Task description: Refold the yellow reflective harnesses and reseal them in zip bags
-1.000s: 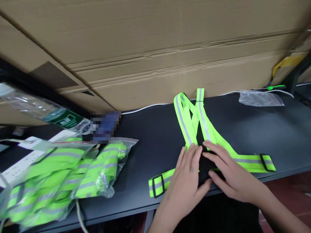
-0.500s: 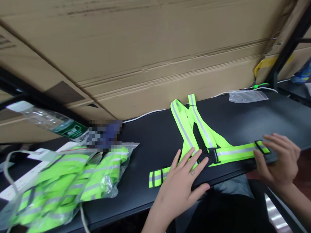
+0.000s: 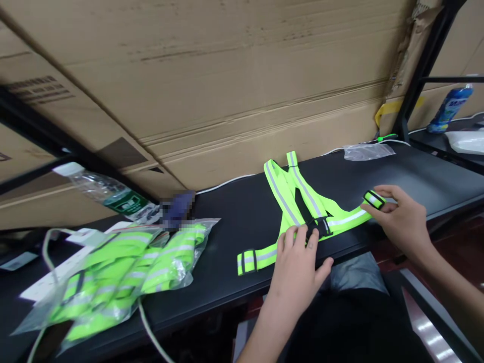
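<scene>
A neon-yellow reflective vest of straps with grey stripes (image 3: 283, 194) lies spread on the black table. My left hand (image 3: 297, 259) rests on its waist strap beside the black buckle (image 3: 322, 227), palm down, fingers apart and slightly bent. Thumb and fingers of my right hand (image 3: 401, 214) pinch the right end of the waist strap (image 3: 374, 199), at its black slider, raised off the table. The strap's left end, with another black slider (image 3: 248, 261), lies flat. My left fingers hide part of the strap below the crossing.
Clear bags of folded reflective straps (image 3: 166, 262) lie at the left, near a plastic water bottle (image 3: 109, 194) and a white cable (image 3: 149, 327). A flat clear bag (image 3: 368, 151) lies at the back right. Cardboard (image 3: 245, 91) walls the rear; a blue bottle (image 3: 449, 108) stands far right.
My right hand has closed on the strap's right end and lifted it, bending the strap upward. My left fingers are more bent over the vest. The camera view has shifted to the right.
</scene>
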The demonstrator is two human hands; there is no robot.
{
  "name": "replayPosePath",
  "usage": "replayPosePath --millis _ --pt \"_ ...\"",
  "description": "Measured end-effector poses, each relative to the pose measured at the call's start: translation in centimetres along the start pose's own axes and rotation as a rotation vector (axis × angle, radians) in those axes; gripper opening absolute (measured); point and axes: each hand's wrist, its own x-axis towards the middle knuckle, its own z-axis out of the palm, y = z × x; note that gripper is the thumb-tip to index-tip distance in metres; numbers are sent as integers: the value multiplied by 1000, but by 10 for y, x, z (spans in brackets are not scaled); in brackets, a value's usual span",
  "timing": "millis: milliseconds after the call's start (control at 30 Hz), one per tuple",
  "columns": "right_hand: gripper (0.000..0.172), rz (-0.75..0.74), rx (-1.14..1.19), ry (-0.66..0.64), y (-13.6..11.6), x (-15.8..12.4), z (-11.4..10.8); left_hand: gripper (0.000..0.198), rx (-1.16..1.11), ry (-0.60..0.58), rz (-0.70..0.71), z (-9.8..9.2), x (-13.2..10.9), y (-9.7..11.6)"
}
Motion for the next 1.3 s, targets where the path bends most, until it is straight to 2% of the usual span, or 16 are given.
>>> replayPosePath --millis 133,233,333,400,467,533,633,700,733,833,900,967,1033,1133,1200,1300 --pt "45 11 370 8 -4 -1 14 53 -42 73 39 7 0 -6" --pt "30 -66 419 -43 -11 -6 18 51 -63 167 78 15 -4 -10" --pt "12 -370 302 -81 -23 -16 23 39 -107 266 127 20 -8 -11" --pt "15 -643 188 -141 -31 -24 28 28 -122 311 143 22 -10 -11" --pt "20 -854 113 -235 -34 -30 36 22 -119 331 141 22 -12 -12" --pt "22 -957 81 -341 -34 -34 42 21 -121 340 146 22 -13 -13" --pt "19 -994 64 -403 -31 -36 47 21 -134 348 175 24 -13 -16" --pt "15 -1005 39 -362 -30 -38 47 20 -123 358 182 24 -13 -17" --pt "12 -1013 27 -301 -30 -39 47 19 -112 364 184 25 -13 -17" --pt "9 -966 -60 30 -31 -40 43 19 -82 373 191 25 -13 -15" --pt "22 -899 -177 146 -34 -39 41 19 -72 376 196 25 -12 -15" --pt "33 -879 -295 54 -39 -37 41 19 -65 381 199 25 -12 -14" --pt "37 -901 -347 -153 -45 -35 43 20 -60 389 205 26 -12 -14" --pt "36 -926 -305 -431 -52 -36 48 22 -52 433 204 27 -12 -14" --pt "33 -919 -246 -516 -53 -38 49 22 -54 466 206 29 -13 -15" --pt "28 -912 -158 -544 -53 -40 47 19 -74 488 217 32 -14 -17"
